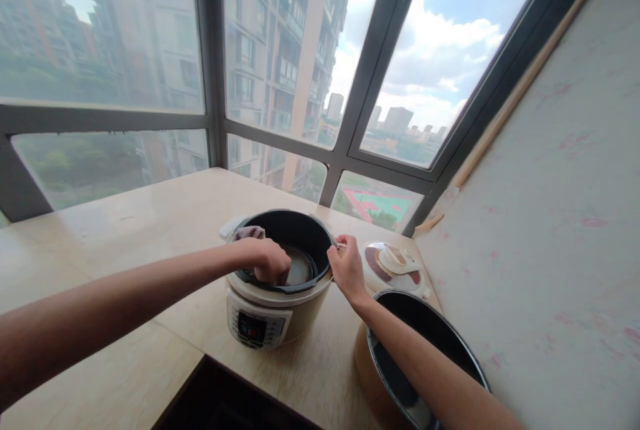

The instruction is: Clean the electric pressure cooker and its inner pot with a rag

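Note:
A cream electric cooker [305, 313] with a dark front panel stands on the counter, its black inside uncovered. My left hand [273, 262] reaches over the left rim into the cooker, fingers curled down; whatever they hold is hidden. Just behind that wrist, a greyish-pink cloth [249, 233] shows at the rim. On the cooker's right side, my right hand [347, 267] has its fingers closed around the handle at the rim. The metal plate at the cooker's bottom [299, 266] is partly visible beside my left hand.
A cream and brown lid [393, 263] lies right of the cooker. Nearer, a large dark-lined pot [420, 313] sits under my right forearm. A black panel [225, 400] is at the counter's [125, 230] front edge. Windows stand behind, a patterned wall on the right.

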Demonstrator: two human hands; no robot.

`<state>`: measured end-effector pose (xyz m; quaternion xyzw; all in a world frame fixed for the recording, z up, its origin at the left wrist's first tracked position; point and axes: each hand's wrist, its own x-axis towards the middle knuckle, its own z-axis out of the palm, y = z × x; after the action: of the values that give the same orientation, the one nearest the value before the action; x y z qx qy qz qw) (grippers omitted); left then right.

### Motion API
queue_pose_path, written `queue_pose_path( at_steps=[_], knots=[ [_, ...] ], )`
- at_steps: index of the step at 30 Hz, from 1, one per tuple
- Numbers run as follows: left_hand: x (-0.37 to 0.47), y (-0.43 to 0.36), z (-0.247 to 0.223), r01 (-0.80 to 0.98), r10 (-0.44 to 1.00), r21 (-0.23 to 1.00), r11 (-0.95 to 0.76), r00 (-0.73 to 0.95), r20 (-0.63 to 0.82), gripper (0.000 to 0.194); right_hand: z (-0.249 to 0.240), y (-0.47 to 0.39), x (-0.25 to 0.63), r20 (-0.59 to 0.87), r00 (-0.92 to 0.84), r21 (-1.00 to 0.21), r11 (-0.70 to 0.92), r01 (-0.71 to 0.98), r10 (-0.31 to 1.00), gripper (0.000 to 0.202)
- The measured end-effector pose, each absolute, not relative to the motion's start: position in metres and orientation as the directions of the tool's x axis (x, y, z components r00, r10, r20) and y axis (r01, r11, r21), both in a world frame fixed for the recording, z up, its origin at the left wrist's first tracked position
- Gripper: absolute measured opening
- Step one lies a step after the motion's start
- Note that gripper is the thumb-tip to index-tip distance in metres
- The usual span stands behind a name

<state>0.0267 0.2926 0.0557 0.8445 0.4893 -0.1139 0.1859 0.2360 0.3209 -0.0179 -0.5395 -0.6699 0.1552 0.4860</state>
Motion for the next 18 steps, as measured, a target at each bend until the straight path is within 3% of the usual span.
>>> queue_pose_path(
  at_steps=[2,4,8,14,18],
  knots=[
    [0.022,0.292,0.056,0.895,0.837,0.065,-0.441,0.436,-0.329,0.025,-0.017,0.321,0.236,0.48,0.048,-0.733,0.371,0.57,0.876,0.033],
    [0.016,0.296,0.054,0.898,0.851,0.003,-0.441,0.419,-0.316,0.024,-0.017,0.32,0.236,0.474,0.042,-0.737,0.37,0.565,0.879,0.034],
    [0.008,0.31,0.046,0.897,0.871,-0.044,-0.44,0.414,-0.265,0.017,-0.016,0.319,0.236,0.474,0.038,-0.737,0.373,0.563,0.88,0.034],
    [0.013,0.332,0.03,0.898,0.908,-0.133,-0.419,0.419,-0.028,0.025,-0.016,0.318,0.236,0.473,0.034,-0.738,0.374,0.561,0.881,0.035],
    [0.031,0.342,0.023,0.919,0.932,-0.16,-0.36,0.36,-0.03,0.033,-0.017,0.319,0.236,0.47,0.031,-0.746,0.378,0.548,0.882,0.038]
  ],
)
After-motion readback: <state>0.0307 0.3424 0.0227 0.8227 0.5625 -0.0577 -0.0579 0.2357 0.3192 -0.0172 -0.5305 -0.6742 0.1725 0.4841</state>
